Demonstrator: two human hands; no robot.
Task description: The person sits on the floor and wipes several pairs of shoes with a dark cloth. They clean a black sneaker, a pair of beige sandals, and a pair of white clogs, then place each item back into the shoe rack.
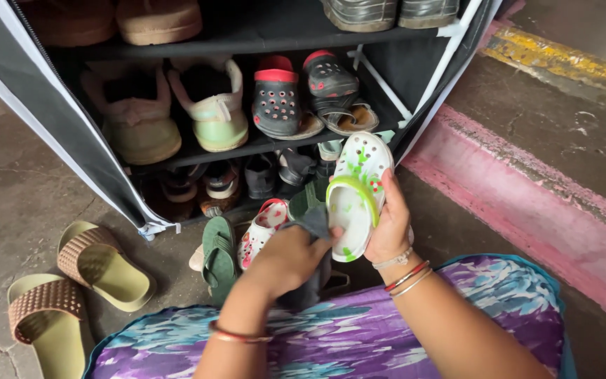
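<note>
- Right hand (391, 224) grasps a white clog (355, 193) from its outer side, fingers wrapped along the edge; clog has green splashes and a green heel strap.
- Clog is held in the air just in front of the shoe rack (247, 147), toe up toward the rack's lowest shelves, opening facing the left hand.
- Left hand (285, 260) is clenched on a dark cloth (313, 221); cloth is bunched in the fist and touches the clog's inner rim.
- Bangles on both wrists.
- A second small clog (261, 228), white with red trim, lies on the floor at the rack's foot, beside a green flip-flop (219, 256).
- Two olive slides (82, 281) with brown straps lie on the floor left of the rack, apart from it.
- Inside the rack, middle shelf: pale green shoes (215, 105) and black clogs (299, 91) with red straps.
- A pink kerb (527, 203) runs right of the rack.
</note>
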